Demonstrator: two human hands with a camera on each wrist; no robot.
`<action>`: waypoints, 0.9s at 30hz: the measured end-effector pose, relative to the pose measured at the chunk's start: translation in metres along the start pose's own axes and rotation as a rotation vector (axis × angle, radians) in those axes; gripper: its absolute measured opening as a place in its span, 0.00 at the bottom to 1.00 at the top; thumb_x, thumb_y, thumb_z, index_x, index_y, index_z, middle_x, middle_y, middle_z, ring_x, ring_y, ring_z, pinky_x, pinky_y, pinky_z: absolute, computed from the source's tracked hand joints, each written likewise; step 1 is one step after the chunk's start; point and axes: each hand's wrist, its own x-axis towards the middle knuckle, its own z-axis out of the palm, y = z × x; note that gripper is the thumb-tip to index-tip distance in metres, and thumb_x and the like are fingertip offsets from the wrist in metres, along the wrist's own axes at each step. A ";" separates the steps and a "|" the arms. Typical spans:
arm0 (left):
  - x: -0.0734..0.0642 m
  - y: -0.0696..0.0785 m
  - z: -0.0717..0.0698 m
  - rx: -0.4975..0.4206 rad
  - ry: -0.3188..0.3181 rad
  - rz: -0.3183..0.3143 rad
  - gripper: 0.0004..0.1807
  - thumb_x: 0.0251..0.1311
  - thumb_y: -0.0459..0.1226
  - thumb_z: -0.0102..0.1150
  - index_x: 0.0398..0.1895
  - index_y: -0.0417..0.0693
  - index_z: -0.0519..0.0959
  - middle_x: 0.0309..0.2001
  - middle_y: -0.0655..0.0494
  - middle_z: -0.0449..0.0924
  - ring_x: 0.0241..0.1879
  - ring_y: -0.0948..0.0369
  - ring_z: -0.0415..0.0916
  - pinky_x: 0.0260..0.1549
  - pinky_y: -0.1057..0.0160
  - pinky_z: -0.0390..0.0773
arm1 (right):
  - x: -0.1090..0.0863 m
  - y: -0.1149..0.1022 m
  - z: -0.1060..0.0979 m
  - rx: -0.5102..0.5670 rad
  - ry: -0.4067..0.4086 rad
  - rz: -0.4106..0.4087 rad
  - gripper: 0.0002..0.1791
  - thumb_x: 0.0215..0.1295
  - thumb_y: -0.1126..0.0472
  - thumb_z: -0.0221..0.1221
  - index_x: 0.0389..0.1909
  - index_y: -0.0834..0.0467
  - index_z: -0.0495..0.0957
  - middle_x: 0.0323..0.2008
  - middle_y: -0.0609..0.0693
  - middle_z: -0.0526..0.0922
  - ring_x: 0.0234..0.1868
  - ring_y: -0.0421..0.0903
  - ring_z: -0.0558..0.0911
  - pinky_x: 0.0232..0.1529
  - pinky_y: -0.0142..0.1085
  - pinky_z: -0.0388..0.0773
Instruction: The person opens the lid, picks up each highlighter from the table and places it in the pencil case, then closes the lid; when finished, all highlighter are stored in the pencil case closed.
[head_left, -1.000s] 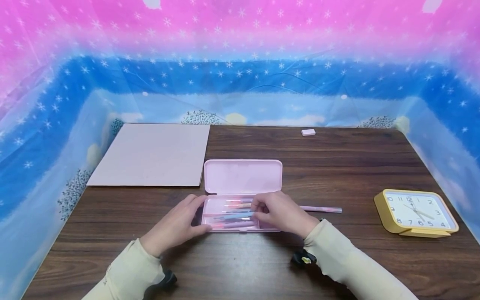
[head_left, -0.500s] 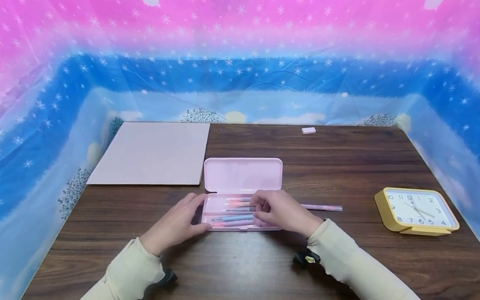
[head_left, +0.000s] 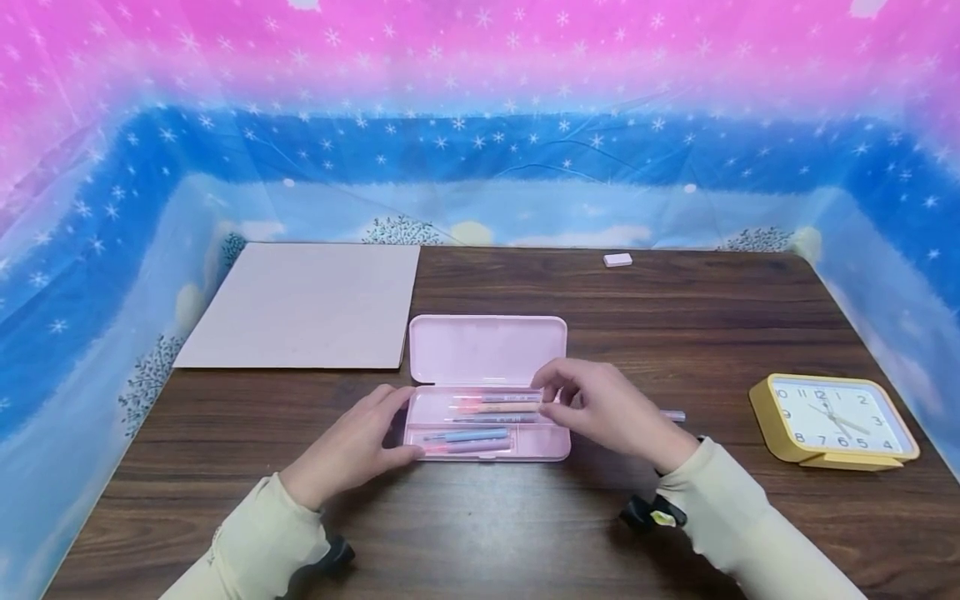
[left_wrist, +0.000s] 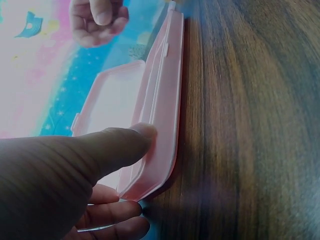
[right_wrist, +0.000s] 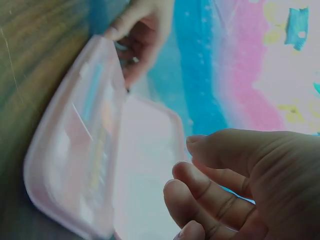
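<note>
An open pink pencil case (head_left: 546,443) lies on the dark wooden table, its lid (head_left: 487,350) tipped back. Its left end is held by my left hand (head_left: 348,450); in the left wrist view the thumb (left_wrist: 132,142) presses the front wall while the other fingers go round the end. My right hand (head_left: 600,408) hovers over the case's right end, loosely curled and holding nothing, as the right wrist view confirms. A blue pen (head_left: 480,435) lies with a purple one in the front compartment. Several pens (head_left: 495,408) fill the back compartment, their right ends partly behind the right hand.
Another pen (head_left: 677,416) on the table is mostly hidden behind the right hand. A yellow clock (head_left: 832,421) stands at the right. At the back is a small pale eraser (head_left: 618,260), and a pale flat board (head_left: 300,308) lies back left.
The blue pen has been lowered into the front compartment and let go. My right hand has moved right and slightly up, away from it. The left hand stays on the case.
</note>
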 end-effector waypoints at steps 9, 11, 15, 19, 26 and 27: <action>-0.001 0.001 -0.002 0.005 0.003 0.013 0.39 0.52 0.44 0.73 0.66 0.39 0.69 0.46 0.51 0.74 0.46 0.58 0.72 0.52 0.52 0.76 | -0.024 0.014 -0.047 -0.085 0.084 0.150 0.10 0.63 0.63 0.64 0.45 0.51 0.80 0.33 0.42 0.81 0.34 0.39 0.79 0.36 0.32 0.77; -0.001 0.001 -0.002 0.006 0.005 0.017 0.39 0.52 0.44 0.73 0.66 0.39 0.69 0.47 0.51 0.74 0.46 0.58 0.72 0.52 0.52 0.76 | -0.031 0.019 -0.055 -0.109 0.098 0.163 0.10 0.64 0.62 0.64 0.45 0.50 0.79 0.34 0.42 0.81 0.35 0.39 0.79 0.36 0.32 0.77; -0.002 0.001 -0.001 0.004 0.007 0.018 0.39 0.52 0.44 0.73 0.66 0.39 0.69 0.46 0.51 0.74 0.46 0.58 0.72 0.53 0.52 0.76 | -0.042 0.029 -0.067 -0.132 0.133 0.174 0.09 0.65 0.60 0.64 0.45 0.49 0.80 0.34 0.43 0.82 0.34 0.38 0.79 0.35 0.31 0.77; -0.003 0.001 -0.001 0.003 0.015 0.027 0.39 0.52 0.44 0.73 0.65 0.39 0.70 0.46 0.52 0.74 0.45 0.58 0.71 0.52 0.53 0.76 | -0.053 0.039 -0.076 -0.148 0.166 0.197 0.08 0.64 0.59 0.64 0.44 0.48 0.80 0.33 0.42 0.82 0.32 0.36 0.78 0.33 0.31 0.76; -0.002 0.002 -0.001 0.002 0.024 0.040 0.38 0.51 0.43 0.73 0.65 0.40 0.70 0.45 0.53 0.74 0.44 0.59 0.71 0.51 0.54 0.75 | -0.072 0.061 -0.081 -0.141 0.132 0.276 0.09 0.65 0.57 0.64 0.44 0.51 0.80 0.33 0.45 0.82 0.30 0.35 0.78 0.31 0.31 0.75; -0.002 0.002 -0.001 0.001 0.022 0.036 0.38 0.51 0.43 0.73 0.65 0.40 0.70 0.45 0.53 0.73 0.44 0.59 0.71 0.51 0.54 0.75 | -0.074 0.065 -0.080 -0.141 0.124 0.286 0.09 0.65 0.57 0.64 0.45 0.52 0.80 0.33 0.45 0.82 0.30 0.35 0.78 0.31 0.31 0.75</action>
